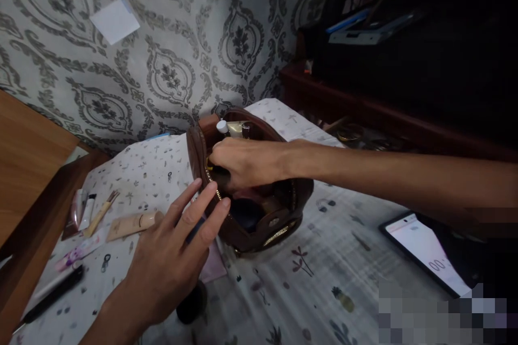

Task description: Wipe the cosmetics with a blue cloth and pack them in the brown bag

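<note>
A brown zippered bag (279, 226) stands unzipped on the patterned sheet, with several items inside. My right hand (246, 161) reaches into it from the right. Its fingers bend down out of sight, so any hold is hidden. Near that hand, a white-capped container (222, 127) and a pale tube (239, 129) poke up at the bag's back. A dark rounded item (246, 213) lies inside towards the front. My left hand (178, 242) has its fingers spread, their tips at the bag's left zipper edge. Beneath it, a pink flat item (214, 265) and a dark round item (192, 302) are partly covered.
On the left of the sheet (324, 259) lie a beige tube (131, 225), brushes (101, 213), a small black-capped tube (87, 211), a pink-purple tube (79, 250) and a long black-handled item (54, 294). A lit phone (429, 253) rests at right. Patterned wallpaper (170, 75) rises behind.
</note>
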Demonstrator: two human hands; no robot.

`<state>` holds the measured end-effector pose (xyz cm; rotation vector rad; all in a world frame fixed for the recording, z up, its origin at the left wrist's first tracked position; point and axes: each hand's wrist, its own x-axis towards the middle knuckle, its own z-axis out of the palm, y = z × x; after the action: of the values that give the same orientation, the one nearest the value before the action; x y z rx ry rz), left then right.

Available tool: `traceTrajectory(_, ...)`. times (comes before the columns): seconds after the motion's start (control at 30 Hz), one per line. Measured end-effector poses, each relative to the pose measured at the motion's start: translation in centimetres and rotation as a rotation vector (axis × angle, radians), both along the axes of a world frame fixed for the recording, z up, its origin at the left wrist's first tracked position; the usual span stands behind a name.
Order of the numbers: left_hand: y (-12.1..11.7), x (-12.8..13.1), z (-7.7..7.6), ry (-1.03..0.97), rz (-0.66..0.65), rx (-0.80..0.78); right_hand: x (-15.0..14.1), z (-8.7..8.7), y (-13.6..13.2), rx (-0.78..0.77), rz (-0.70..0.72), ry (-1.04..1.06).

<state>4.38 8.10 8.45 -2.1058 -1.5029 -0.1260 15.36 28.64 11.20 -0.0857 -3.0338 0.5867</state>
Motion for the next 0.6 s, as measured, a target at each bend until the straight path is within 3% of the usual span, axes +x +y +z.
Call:
traceTrajectory(0.27, -0.3, -0.3, -0.4, 0.003, 0.013, -0.035, -0.9, 0.0, -1.0, -0.022, -0.031, -0.105)
traceTrajectory(0.43, -0.4, -0.4, -0.5, -0.013, 0.018, -0.044, -0.8, 0.8, -1.5, -0.02, -0.145, -0.248)
traceTrajectory(0.6, -0.6, -0.5, -0.6, -0.041, 0.008, -0.054, -0.4, 1.1, -0.4, -0.027, -0.153, -0.06)
